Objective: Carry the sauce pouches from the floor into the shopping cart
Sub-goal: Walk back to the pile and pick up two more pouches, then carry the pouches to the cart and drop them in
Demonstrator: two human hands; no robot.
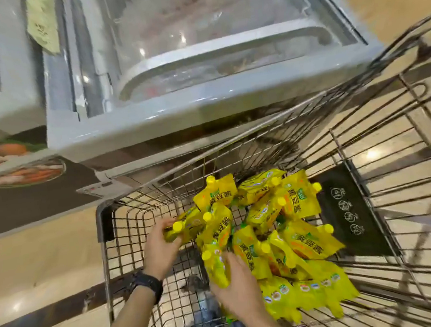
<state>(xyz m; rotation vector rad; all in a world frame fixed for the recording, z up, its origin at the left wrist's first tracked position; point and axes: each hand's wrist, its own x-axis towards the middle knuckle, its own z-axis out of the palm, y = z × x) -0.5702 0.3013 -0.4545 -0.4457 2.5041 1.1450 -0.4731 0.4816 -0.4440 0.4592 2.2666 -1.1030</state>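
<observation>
Heap of sauce pouches (pixel 304 241) in wire shopping cart (pixel 105 225), down on basket bottom, centre to right side, overlapping, none upright. Bright yellow plastic, yellow screw cap on corner spout, green logo, green & orange Chinese lettering; row of small round food pics along bottom edge of nearest ones. Lie flat or tilted, caps all ways: some toward far end, some toward right wall, no shared axis. Left hand (pixel 161 246) inside basket by left wall, fingers curled round cap end of left pouch (pixel 191 223); long axis approx crosswise in view, cap at hand end, body running right into heap. Black wristwatch (pixel 146 281) on that wrist. Right hand (pixel 242 286) nearer, back of hand up, thumb over right pouch (pixel 216 270), gripping its lower half; fingertips hidden underneath. Long axis approx near-to-far, cap at far end, pointing away from person, pouch touching heap. Black panel (pixel 348 209) w/ white round icons on cart's right side, just beside heap. Glass-top chest freezer (pixel 205 117) beyond cart's far end. Beige glossy floor (pixel 35 257) w/ dark stripe under cart.
</observation>
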